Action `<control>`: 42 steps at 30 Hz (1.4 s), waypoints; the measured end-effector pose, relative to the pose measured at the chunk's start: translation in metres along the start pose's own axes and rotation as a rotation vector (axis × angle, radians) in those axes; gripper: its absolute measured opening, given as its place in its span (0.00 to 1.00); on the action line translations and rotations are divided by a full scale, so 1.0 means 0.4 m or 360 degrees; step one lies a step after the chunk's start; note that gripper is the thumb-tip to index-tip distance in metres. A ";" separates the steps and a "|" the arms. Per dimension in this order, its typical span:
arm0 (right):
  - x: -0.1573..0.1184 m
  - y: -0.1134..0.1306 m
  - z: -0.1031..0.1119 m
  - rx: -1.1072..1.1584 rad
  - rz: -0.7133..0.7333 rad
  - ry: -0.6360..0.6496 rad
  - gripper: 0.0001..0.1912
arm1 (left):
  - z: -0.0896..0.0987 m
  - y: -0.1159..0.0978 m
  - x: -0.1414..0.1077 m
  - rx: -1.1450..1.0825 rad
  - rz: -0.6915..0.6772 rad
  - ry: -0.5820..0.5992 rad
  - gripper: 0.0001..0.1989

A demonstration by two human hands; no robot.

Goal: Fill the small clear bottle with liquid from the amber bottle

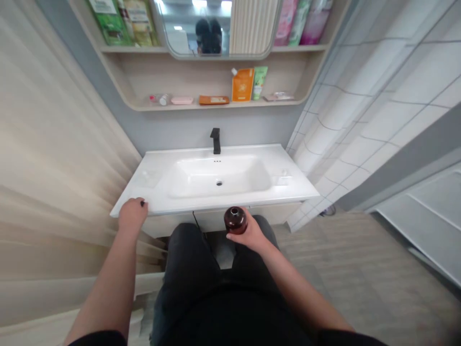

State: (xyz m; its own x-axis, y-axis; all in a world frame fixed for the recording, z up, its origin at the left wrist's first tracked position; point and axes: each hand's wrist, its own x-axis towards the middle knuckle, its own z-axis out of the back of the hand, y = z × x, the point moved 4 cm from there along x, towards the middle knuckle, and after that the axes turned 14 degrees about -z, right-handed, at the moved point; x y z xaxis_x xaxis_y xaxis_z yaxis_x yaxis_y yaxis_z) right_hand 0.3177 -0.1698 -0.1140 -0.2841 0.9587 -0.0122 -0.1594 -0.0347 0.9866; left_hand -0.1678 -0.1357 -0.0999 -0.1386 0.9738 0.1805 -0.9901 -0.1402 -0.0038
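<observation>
Amber bottle [235, 220] in R hand [250, 234], L hand [132, 215] at washbasin edge.

L to R: L hand at front-left of white washbasin [230, 204], fingers [135, 204] curled and close together on rim, small dark object [143, 203] at fingertips, too small to ID, can't tell if pinched. Black faucet [215, 141] behind bowl, shelf [216, 106] above w/ pink soap [182, 100], orange pouch [242, 85], green tube [260, 82]. R hand over dark trousers [190, 254], just below basin front, fingers wrapped round bottle's lower side, bottle upright, round opening on top. Tiled wall [378, 96] far R.
</observation>
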 end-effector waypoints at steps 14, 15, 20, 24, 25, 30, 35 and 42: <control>0.017 -0.008 -0.021 0.0004 0.0019 -0.0036 0.48 | 0.078 -0.286 -0.116 -0.0913 -0.0308 -0.0511 0.22; 0.020 -0.002 -0.029 0.0002 0.0029 -0.0042 0.48 | 0.073 -0.343 -0.130 -0.1181 -0.0434 -0.0440 0.23; 0.036 0.030 -0.078 0.0070 0.0117 0.0007 0.46 | 0.065 -0.598 -0.203 -0.2202 -0.0837 0.0033 0.46; 0.050 0.030 -0.113 0.0138 0.0188 0.0017 0.51 | 0.090 -0.677 -0.219 -0.2206 -0.0633 -0.0060 0.47; 0.053 0.026 -0.119 0.0154 0.0203 0.0004 0.53 | 0.097 -0.683 -0.219 -0.2190 -0.0555 -0.0100 0.45; 0.060 0.015 -0.129 0.0122 0.0217 0.0063 0.65 | 0.117 -0.685 -0.218 -0.2147 -0.0360 -0.0164 0.38; 0.063 0.013 -0.039 -0.0078 0.0246 0.0114 0.58 | 0.107 -0.654 -0.200 -0.2077 -0.0359 -0.0260 0.35; 0.149 -0.040 0.362 -0.0518 0.0199 -0.1536 0.39 | 0.093 -0.531 -0.088 -0.1784 -0.0215 -0.0536 0.35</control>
State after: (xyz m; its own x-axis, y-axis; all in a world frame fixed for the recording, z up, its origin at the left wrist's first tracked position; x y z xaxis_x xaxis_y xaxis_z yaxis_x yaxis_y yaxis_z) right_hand 0.4401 -0.0711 -0.1070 0.5423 0.7566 0.3654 -0.4705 -0.0869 0.8781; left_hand 0.0480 -0.1468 -0.0688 -0.1848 0.8486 0.4958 -0.4852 0.3599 -0.7969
